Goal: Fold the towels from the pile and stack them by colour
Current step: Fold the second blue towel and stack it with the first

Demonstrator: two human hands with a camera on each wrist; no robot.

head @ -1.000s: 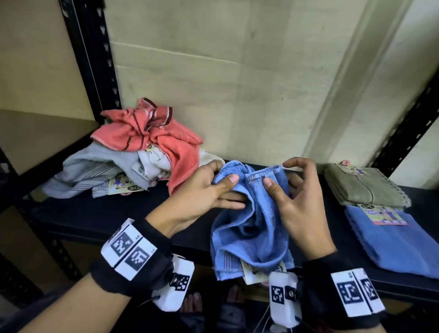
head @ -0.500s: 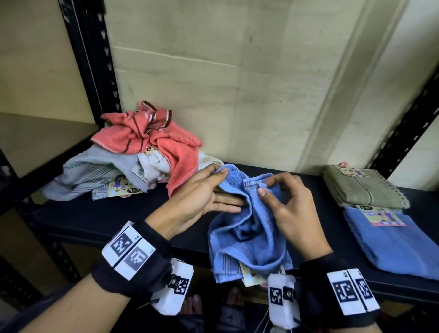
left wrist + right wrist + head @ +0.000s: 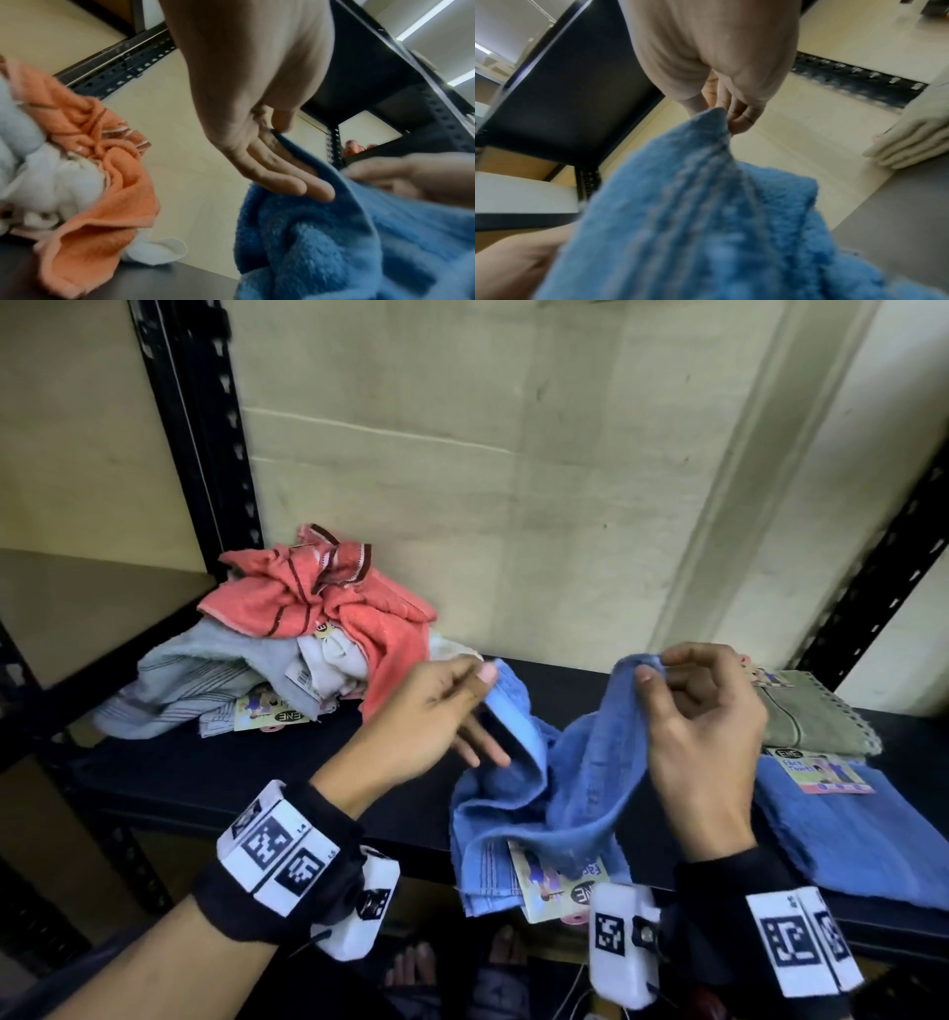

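Observation:
A crumpled blue towel [image 3: 570, 793] with a paper label hangs over the front edge of the black shelf [image 3: 257, 762]. My left hand [image 3: 441, 706] pinches its upper left corner between thumb and fingers. My right hand [image 3: 688, 711] pinches the upper right corner and lifts it. The left wrist view shows my left hand's fingers [image 3: 287, 178] on the blue towel [image 3: 359, 243]. In the right wrist view the right hand's fingertips [image 3: 734, 115] pinch a peak of the blue towel [image 3: 706, 223]. The unfolded pile [image 3: 308, 649] lies at back left, a coral towel on top of grey and white ones.
At the right of the shelf lie a folded olive-green towel [image 3: 811, 711] and, nearer me, a folded blue towel [image 3: 862, 834] with a label. Black perforated shelf uprights [image 3: 205, 454] stand at left and right. A beige wall is close behind.
My hands, close together on the bunched towel before, have drawn apart sideways, each with a corner. The towel is opening out between them.

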